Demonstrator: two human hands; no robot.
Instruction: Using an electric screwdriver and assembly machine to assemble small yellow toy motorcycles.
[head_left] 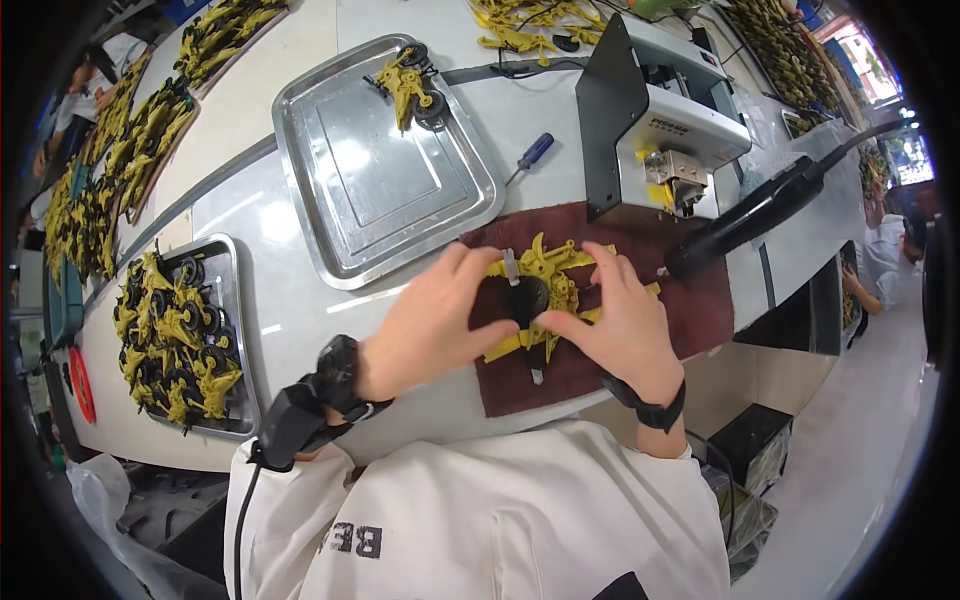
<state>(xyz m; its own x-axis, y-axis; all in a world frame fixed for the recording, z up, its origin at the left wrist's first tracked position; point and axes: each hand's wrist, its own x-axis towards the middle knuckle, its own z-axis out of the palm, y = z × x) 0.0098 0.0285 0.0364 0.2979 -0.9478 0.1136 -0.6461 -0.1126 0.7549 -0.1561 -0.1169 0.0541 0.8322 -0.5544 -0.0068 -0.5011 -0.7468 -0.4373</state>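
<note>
A yellow plastic part [558, 268] with a black round wheel-like piece [528, 298] lies on a dark red mat [700, 318] in front of me. My left hand [430, 315] grips its left side, thumb against the black piece and fingertips near a small grey upright bit [511, 267]. From the other side my right hand [628, 325] holds it, thumb near the black piece and fingers bent over the upper right edge. Yellow blocks show beneath and around the part. Both palms hide some of its edges.
Beyond my left hand lies a metal tray [390, 190] bearing one yellow-and-black assembly [408, 88]. A second tray [244, 385] holds a heap of them. A blue-handled screwdriver [536, 152], a white-and-black machine [660, 130] and a black corded handheld tool [750, 215] stand around the mat.
</note>
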